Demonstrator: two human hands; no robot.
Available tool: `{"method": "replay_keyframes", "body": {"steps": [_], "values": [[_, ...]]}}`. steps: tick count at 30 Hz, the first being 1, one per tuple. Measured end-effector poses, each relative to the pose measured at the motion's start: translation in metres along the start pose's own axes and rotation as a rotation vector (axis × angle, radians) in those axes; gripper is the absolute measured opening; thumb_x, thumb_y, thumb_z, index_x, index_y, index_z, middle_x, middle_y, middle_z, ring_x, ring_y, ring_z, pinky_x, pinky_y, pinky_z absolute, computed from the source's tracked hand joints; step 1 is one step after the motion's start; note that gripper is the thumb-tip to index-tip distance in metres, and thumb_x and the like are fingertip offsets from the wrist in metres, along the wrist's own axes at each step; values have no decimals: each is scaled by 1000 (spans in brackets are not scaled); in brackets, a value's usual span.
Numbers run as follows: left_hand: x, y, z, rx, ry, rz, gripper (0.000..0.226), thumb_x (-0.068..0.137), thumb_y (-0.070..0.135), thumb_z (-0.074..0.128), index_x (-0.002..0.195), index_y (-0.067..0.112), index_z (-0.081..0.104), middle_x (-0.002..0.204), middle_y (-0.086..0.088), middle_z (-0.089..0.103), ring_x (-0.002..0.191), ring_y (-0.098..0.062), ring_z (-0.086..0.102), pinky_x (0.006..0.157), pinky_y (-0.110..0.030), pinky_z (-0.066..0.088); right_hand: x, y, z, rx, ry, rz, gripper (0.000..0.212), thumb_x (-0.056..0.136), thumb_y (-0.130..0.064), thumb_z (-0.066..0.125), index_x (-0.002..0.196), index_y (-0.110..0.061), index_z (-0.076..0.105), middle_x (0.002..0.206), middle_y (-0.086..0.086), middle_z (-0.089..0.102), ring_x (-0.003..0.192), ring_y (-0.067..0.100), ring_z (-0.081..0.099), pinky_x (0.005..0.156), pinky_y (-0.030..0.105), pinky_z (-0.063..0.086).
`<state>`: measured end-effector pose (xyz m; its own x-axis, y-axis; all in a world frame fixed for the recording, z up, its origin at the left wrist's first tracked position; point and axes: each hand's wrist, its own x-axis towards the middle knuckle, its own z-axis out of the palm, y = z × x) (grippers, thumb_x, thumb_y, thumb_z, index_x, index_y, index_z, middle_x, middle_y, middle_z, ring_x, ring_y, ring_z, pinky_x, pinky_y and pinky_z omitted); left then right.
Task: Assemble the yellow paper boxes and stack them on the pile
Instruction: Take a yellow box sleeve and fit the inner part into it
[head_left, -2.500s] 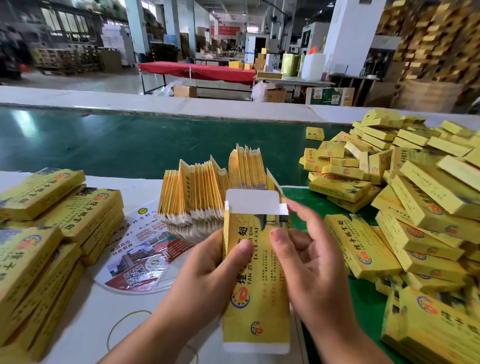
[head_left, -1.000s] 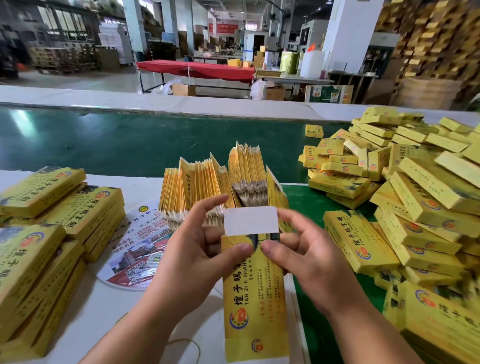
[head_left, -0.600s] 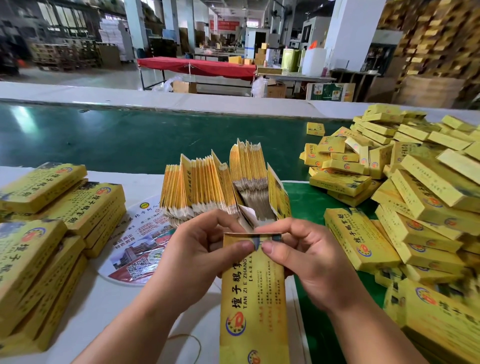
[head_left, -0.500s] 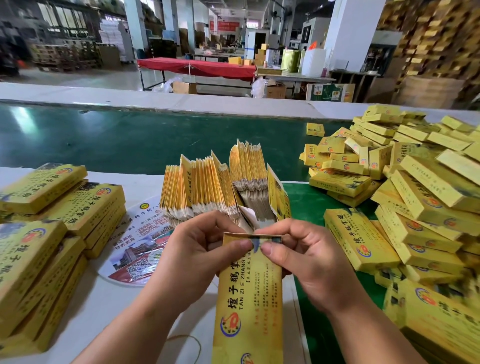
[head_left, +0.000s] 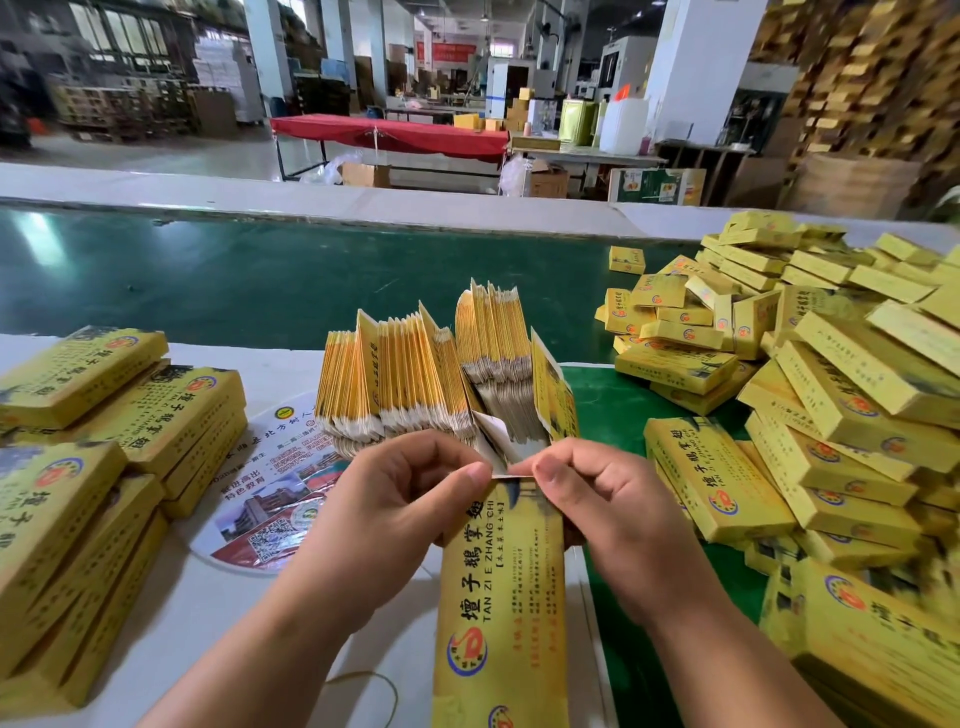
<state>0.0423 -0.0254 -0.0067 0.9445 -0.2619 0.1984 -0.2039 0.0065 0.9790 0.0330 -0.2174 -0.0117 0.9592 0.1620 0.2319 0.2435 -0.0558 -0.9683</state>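
The white flap I had up is now folded down; my left hand (head_left: 395, 499) and right hand (head_left: 597, 499) pinch the yellow box (head_left: 501, 597) at its 12 o'clock end, its 6 o'clock end cut off.

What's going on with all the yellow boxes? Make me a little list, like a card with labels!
held box: one yellow box, upright, far end flap being tucked
left hand: left hand pinches the box's top edge
right hand: right hand pinches the same edge
flat boxes: unfolded stack standing on edge behind the hands
finished pile: assembled boxes heaped on the right
other stacks: bundles on the left
under them: round printed fan
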Motion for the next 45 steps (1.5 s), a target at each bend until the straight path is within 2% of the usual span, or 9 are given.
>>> {"method": "replay_keyframes", "body": {"steps": [6, 12, 15, 18, 20, 24, 35, 40, 45], "values": [[-2, 2, 2, 71, 20, -18, 13, 77, 25, 67, 88, 18, 71, 77, -28, 64, 64, -44, 58, 58, -39, 50, 1, 4, -1, 58, -31, 68, 16, 80, -24, 71, 88, -10, 73, 73, 18, 72, 63, 22, 67, 55, 31, 54], [-5, 4, 9, 48, 91, -16, 8, 85, 23, 69, 93, 23, 67, 80, -20, 69, 81, -50, 62, 72, -59, 52, -1, 4, 3, -52, 59, -33, 10, 81, -25, 71, 86, -17, 73, 73, 9, 73, 64, 21, 67, 59, 33, 55], [-9, 5, 17, 184, 183, 27, 26, 77, 36, 78, 98, 29, 63, 86, -2, 72, 76, -30, 68, 72, -51, 56, -4, 1, 7, -151, 244, -167, 7, 83, -26, 69, 83, -20, 73, 66, 6, 67, 56, 10, 56, 52, 25, 47], [-17, 5, 25, 573, 206, 123, 55, 58, 67, 72, 103, 42, 50, 96, 26, 63, 82, 3, 62, 66, -13, 50, -6, -3, 8, -191, 380, -257, 7, 84, -25, 69, 81, -19, 71, 64, 4, 64, 52, 14, 53, 46, 27, 45], [-21, 4, 31, 745, 193, 160, 71, 51, 80, 64, 110, 48, 39, 92, 27, 59, 89, 10, 54, 73, -8, 43, -8, -4, 13, -221, 394, -285, 8, 83, -25, 70, 79, -18, 69, 62, -4, 63, 51, 9, 53, 44, 25, 44], [-22, -4, 35, 879, 188, 191, 74, 51, 77, 59, 112, 44, 34, 92, 27, 51, 85, 1, 53, 67, -18, 41, -8, -2, 21, -244, 352, -262, 16, 81, -25, 74, 71, -17, 64, 61, -3, 65, 52, 8, 60, 47, 24, 49], [-21, 4, 30, 990, 191, 247, 76, 57, 57, 64, 124, 31, 39, 100, 24, 41, 88, 8, 37, 71, -1, 32, -6, -5, 16, -148, 402, -205, 29, 87, -24, 72, 64, -12, 58, 48, -5, 47, 45, 3, 40, 44, 17, 33], [-22, 2, 30, 1077, 199, 228, 80, 61, 61, 60, 130, 24, 40, 107, 13, 53, 97, -3, 44, 77, -19, 37, -9, -8, 19, -340, 408, -312, 7, 87, -19, 73, 82, -20, 77, 67, -12, 72, 59, 3, 67, 52, 17, 51], [-21, 2, 28, 1055, 230, 196, 81, 66, 59, 56, 132, 15, 40, 112, 3, 59, 100, -6, 44, 82, -16, 36, -10, -14, 23, -650, 355, -467, 24, 93, -27, 64, 104, -11, 78, 96, -7, 77, 85, -2, 71, 73, 10, 54]]}}
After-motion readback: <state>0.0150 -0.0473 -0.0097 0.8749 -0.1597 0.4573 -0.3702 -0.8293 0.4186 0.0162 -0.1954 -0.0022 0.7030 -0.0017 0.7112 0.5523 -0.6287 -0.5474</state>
